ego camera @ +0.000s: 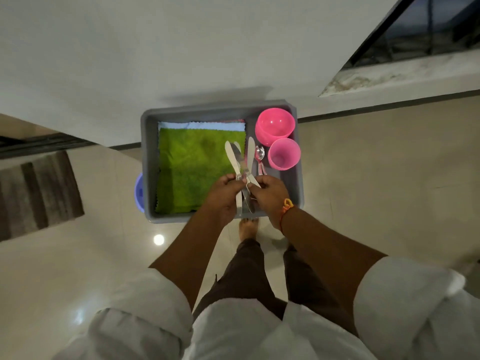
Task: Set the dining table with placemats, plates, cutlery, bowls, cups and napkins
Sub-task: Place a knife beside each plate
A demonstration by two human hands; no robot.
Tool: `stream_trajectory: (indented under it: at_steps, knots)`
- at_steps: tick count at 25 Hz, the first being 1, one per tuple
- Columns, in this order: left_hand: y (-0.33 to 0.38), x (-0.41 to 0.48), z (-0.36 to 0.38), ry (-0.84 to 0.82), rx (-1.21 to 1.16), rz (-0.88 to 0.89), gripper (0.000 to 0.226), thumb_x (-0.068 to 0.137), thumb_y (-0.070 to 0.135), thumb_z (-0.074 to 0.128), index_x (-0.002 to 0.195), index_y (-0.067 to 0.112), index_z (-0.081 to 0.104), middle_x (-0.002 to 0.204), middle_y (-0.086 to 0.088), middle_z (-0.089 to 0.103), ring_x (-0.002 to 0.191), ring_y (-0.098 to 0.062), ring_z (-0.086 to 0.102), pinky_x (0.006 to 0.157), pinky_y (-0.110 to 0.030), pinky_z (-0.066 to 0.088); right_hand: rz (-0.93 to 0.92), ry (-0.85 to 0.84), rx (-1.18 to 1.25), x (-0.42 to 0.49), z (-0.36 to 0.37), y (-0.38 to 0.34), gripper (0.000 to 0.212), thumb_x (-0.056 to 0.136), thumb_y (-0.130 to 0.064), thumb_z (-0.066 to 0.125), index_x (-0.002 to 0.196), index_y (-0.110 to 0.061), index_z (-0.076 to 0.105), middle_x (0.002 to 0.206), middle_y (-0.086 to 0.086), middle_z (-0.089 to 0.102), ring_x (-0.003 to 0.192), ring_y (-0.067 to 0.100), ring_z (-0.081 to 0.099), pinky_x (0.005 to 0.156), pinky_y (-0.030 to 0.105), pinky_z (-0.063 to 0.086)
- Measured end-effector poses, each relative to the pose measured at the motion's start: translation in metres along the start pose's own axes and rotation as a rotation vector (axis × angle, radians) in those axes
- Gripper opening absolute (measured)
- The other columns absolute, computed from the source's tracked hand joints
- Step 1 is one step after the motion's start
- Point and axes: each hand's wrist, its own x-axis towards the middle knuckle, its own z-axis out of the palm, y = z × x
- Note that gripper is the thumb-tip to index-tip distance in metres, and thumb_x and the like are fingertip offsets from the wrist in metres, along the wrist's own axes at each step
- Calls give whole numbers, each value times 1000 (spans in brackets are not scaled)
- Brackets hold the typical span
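Knives (232, 158) fanned over the tub's (149, 165) near edge, blades pointing to the far side. Left hand (223, 194) and right hand (268, 196) close together, both pinching the handles. Spoons (260, 155) just right of the blades. Pink cup (284, 153) and bowl (275, 126) in the far right corner. Green cloth (192, 172) fills the left side.

The tub (148, 165) is grey; in it lies a bright green cloth (192, 165), a pale blue cloth (171, 125) edging out at 12 o'clock. At 2 o'clock, a hot-pink bowl (274, 127) and paler pink cup (283, 153). The knives (233, 157) and spoon (259, 153) are silver, the wrist thread (287, 205) orange. At 9 o'clock, a brown-and-grey striped mat (39, 188).
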Motion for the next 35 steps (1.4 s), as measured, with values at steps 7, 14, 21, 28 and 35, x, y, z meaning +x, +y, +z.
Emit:
stream_trajectory:
  at_steps: [7,14,21,28,35]
  knots:
    - [43,-96,45,-176,24,107,17,95,-6,58,104,5,68,89,-8,77,79,-16,74,69,-28,61,-113,55,153,-79,-49,-46,15,98,-11,59,104,-9,73,100,18,74,95,38,72,82,52,61]
    - [32,-149,145,-370,253,141,20,101,-2,49,116,-4,64,105,-21,73,82,-23,74,75,-35,62,-193,218,366,-147,-161,-38,18,103,-12,52,102,-10,70,84,12,72,75,22,67,71,38,60]
    - [-69,-219,246,-574,592,96,21,100,4,57,119,0,66,111,-20,73,97,-29,72,89,-41,59,-200,465,712,-242,-253,50,18,103,-14,54,107,-11,72,83,10,71,77,24,62,74,35,55]
    - [-210,-291,322,-749,808,-9,21,94,-2,64,114,-4,67,109,-21,74,101,-27,73,78,-36,62,-209,777,1015,-350,-315,174,13,99,-11,62,103,-12,74,89,7,77,90,22,74,73,29,58]
    - [-331,-355,357,-946,1063,-157,20,93,2,67,113,-4,66,98,-19,76,86,-28,76,85,-42,61,-134,1132,1177,-432,-337,259,14,97,-14,65,103,-17,78,90,9,78,77,22,67,77,40,56]
